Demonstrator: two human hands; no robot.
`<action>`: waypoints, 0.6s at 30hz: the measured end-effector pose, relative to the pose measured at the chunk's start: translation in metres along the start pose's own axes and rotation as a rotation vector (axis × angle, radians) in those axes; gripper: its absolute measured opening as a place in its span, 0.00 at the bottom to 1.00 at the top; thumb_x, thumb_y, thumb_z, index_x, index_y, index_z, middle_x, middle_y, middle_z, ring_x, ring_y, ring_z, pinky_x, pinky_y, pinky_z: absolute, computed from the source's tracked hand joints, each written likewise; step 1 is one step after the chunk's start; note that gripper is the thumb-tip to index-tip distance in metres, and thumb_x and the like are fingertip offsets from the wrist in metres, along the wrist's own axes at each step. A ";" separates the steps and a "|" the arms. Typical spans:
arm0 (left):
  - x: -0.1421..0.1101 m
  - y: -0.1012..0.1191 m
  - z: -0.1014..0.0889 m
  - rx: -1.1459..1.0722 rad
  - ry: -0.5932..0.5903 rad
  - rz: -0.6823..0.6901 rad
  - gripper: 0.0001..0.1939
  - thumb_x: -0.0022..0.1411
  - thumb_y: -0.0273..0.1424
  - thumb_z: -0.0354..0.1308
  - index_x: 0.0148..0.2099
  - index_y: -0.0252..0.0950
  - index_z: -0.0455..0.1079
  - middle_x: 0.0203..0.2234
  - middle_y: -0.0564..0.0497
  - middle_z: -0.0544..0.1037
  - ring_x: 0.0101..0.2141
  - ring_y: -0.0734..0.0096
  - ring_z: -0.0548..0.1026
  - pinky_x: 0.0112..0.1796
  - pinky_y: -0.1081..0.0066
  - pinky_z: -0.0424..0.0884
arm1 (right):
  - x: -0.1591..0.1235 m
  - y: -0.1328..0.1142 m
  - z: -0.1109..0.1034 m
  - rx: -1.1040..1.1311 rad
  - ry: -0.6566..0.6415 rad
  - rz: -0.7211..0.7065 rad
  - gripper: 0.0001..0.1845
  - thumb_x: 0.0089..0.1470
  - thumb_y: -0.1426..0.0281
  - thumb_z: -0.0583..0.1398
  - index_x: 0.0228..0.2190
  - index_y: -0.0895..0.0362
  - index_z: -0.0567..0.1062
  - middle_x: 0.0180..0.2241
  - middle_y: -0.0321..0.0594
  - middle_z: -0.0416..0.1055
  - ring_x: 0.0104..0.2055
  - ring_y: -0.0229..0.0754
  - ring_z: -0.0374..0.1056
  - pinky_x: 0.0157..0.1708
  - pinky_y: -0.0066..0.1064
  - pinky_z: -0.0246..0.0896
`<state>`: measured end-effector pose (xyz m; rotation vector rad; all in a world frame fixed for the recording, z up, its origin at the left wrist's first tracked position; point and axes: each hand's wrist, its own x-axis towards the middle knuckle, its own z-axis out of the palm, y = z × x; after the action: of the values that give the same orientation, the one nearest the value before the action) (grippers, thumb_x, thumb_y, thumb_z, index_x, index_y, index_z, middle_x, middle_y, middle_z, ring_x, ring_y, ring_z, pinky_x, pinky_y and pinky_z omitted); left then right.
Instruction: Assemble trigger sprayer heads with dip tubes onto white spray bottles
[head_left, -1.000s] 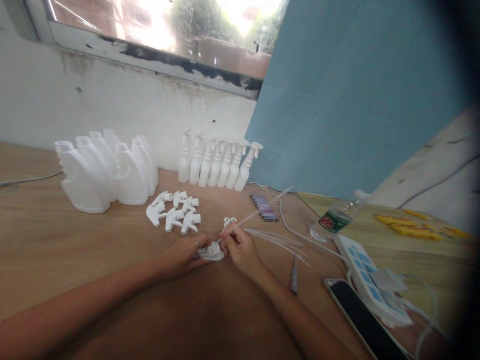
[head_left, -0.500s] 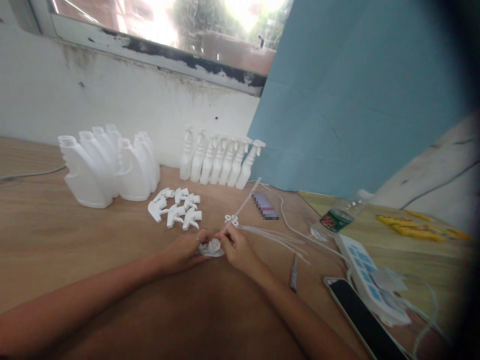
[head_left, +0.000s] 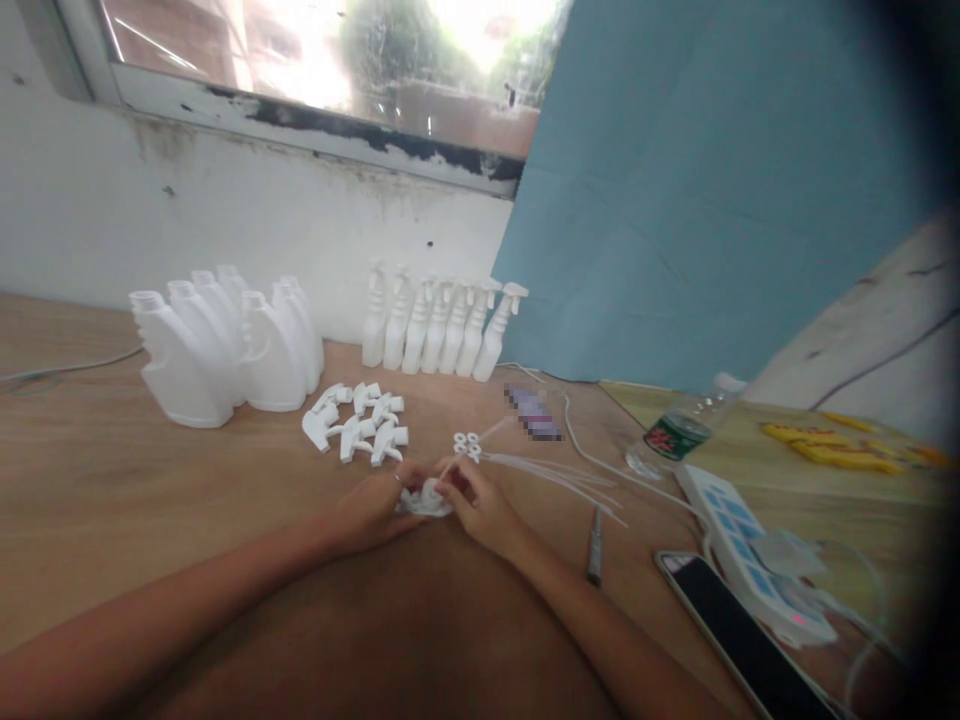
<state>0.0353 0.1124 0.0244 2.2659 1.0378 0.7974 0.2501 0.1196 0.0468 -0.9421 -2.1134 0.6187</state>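
Low on the wooden table [head_left: 112,490] my left hand [head_left: 371,510] grips a white spray trigger head [head_left: 426,498]. My right hand [head_left: 476,505] pinches a thin clear dip tube [head_left: 486,438] whose near end meets the head; the tube slants up and to the right. Both hands touch the head. Just beyond them lie small white rings [head_left: 466,443], a pile of several loose trigger heads [head_left: 358,423] and a bundle of clear tubes [head_left: 555,472].
Several open white bottles [head_left: 225,345] and a row of capped spray bottles [head_left: 439,325] stand by the wall. To the right lie a pen-like tool [head_left: 595,535], a power strip [head_left: 739,535], a phone [head_left: 742,640] and a water bottle [head_left: 675,430]. A blue board [head_left: 712,190] leans behind.
The tube in my right hand has swung from a steep slant to a lower one, and my fingers have closed in on the trigger head. The view has shifted slightly.
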 end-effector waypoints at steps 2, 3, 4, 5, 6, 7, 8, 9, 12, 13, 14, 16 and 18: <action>-0.001 0.001 0.000 -0.040 0.070 -0.049 0.17 0.60 0.40 0.57 0.45 0.39 0.56 0.34 0.52 0.72 0.30 0.71 0.72 0.30 0.72 0.67 | -0.007 0.000 -0.006 -0.047 0.010 -0.114 0.24 0.59 0.72 0.55 0.56 0.54 0.60 0.41 0.44 0.69 0.35 0.42 0.67 0.38 0.34 0.65; -0.002 0.003 0.001 -0.077 0.105 -0.074 0.18 0.60 0.42 0.58 0.43 0.38 0.56 0.32 0.53 0.71 0.28 0.73 0.71 0.28 0.73 0.66 | -0.009 0.000 -0.008 -0.101 -0.005 -0.199 0.31 0.56 0.74 0.55 0.60 0.53 0.55 0.47 0.47 0.67 0.39 0.43 0.68 0.42 0.37 0.65; -0.004 0.006 0.001 -0.118 0.130 -0.094 0.18 0.59 0.43 0.58 0.42 0.38 0.55 0.30 0.54 0.71 0.26 0.74 0.70 0.27 0.74 0.66 | -0.011 0.000 -0.009 -0.177 -0.031 -0.292 0.35 0.54 0.77 0.56 0.61 0.51 0.54 0.52 0.49 0.64 0.44 0.46 0.67 0.46 0.41 0.64; -0.005 0.011 0.001 -0.154 0.143 -0.105 0.19 0.59 0.44 0.58 0.40 0.38 0.55 0.28 0.55 0.70 0.25 0.75 0.69 0.26 0.74 0.65 | -0.011 0.000 -0.009 -0.268 -0.060 -0.384 0.36 0.52 0.78 0.56 0.61 0.49 0.55 0.55 0.50 0.61 0.48 0.48 0.66 0.49 0.44 0.62; -0.007 0.017 0.002 -0.174 0.138 -0.108 0.20 0.59 0.45 0.59 0.39 0.38 0.55 0.27 0.56 0.70 0.24 0.76 0.69 0.25 0.75 0.64 | -0.011 0.001 -0.008 -0.362 -0.085 -0.467 0.35 0.52 0.78 0.56 0.60 0.47 0.58 0.56 0.50 0.60 0.50 0.50 0.64 0.50 0.48 0.60; -0.010 0.023 0.001 -0.173 0.107 -0.098 0.21 0.58 0.47 0.59 0.40 0.38 0.55 0.26 0.56 0.70 0.23 0.76 0.68 0.24 0.75 0.63 | -0.010 0.003 -0.006 -0.441 -0.096 -0.538 0.33 0.52 0.77 0.57 0.59 0.47 0.61 0.55 0.50 0.61 0.51 0.52 0.64 0.49 0.50 0.60; -0.012 0.029 0.000 -0.152 0.064 -0.073 0.22 0.58 0.47 0.59 0.41 0.38 0.56 0.26 0.56 0.71 0.23 0.76 0.69 0.24 0.75 0.63 | -0.009 0.005 -0.004 -0.498 -0.092 -0.595 0.31 0.53 0.76 0.57 0.57 0.47 0.63 0.53 0.50 0.63 0.50 0.52 0.64 0.48 0.51 0.60; -0.014 0.033 -0.004 -0.111 0.029 -0.031 0.23 0.57 0.48 0.60 0.43 0.38 0.57 0.28 0.54 0.72 0.24 0.75 0.70 0.25 0.74 0.64 | -0.008 0.007 -0.003 -0.531 -0.081 -0.640 0.29 0.54 0.74 0.57 0.57 0.48 0.64 0.51 0.50 0.65 0.48 0.53 0.65 0.47 0.52 0.60; -0.021 0.032 -0.032 0.133 0.137 0.198 0.26 0.55 0.46 0.62 0.49 0.38 0.59 0.37 0.47 0.74 0.36 0.65 0.74 0.38 0.66 0.69 | -0.007 0.012 -0.007 -0.510 0.018 -0.640 0.26 0.55 0.73 0.57 0.55 0.49 0.67 0.49 0.50 0.68 0.47 0.53 0.67 0.48 0.51 0.60; -0.024 0.025 -0.047 0.259 0.275 0.271 0.26 0.54 0.45 0.63 0.50 0.39 0.60 0.40 0.45 0.74 0.42 0.60 0.73 0.43 0.62 0.68 | -0.008 0.014 -0.012 -0.466 0.073 -0.587 0.26 0.55 0.73 0.57 0.55 0.49 0.66 0.50 0.50 0.68 0.49 0.53 0.66 0.49 0.50 0.60; -0.028 0.014 -0.066 0.393 0.408 0.304 0.25 0.55 0.42 0.64 0.50 0.40 0.60 0.42 0.44 0.74 0.46 0.57 0.71 0.48 0.58 0.66 | -0.008 0.016 -0.017 -0.405 0.133 -0.515 0.26 0.55 0.73 0.58 0.55 0.49 0.66 0.51 0.50 0.68 0.51 0.54 0.66 0.50 0.49 0.61; -0.037 -0.017 -0.107 0.638 0.705 0.241 0.24 0.54 0.38 0.65 0.48 0.40 0.59 0.46 0.43 0.71 0.51 0.55 0.67 0.53 0.53 0.61 | -0.008 0.019 -0.030 -0.220 0.288 -0.329 0.25 0.55 0.72 0.59 0.55 0.50 0.66 0.51 0.50 0.69 0.51 0.53 0.67 0.49 0.46 0.63; -0.051 -0.054 -0.146 0.781 0.989 0.062 0.30 0.52 0.40 0.67 0.50 0.36 0.56 0.51 0.39 0.66 0.55 0.51 0.63 0.55 0.48 0.58 | -0.004 0.022 -0.042 0.050 0.435 -0.139 0.23 0.56 0.69 0.60 0.53 0.51 0.65 0.48 0.48 0.72 0.41 0.48 0.71 0.41 0.40 0.67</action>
<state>-0.1191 0.1331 0.0754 2.4961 1.9828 1.9027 0.2939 0.1353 0.0569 -0.8092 -1.7473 0.3548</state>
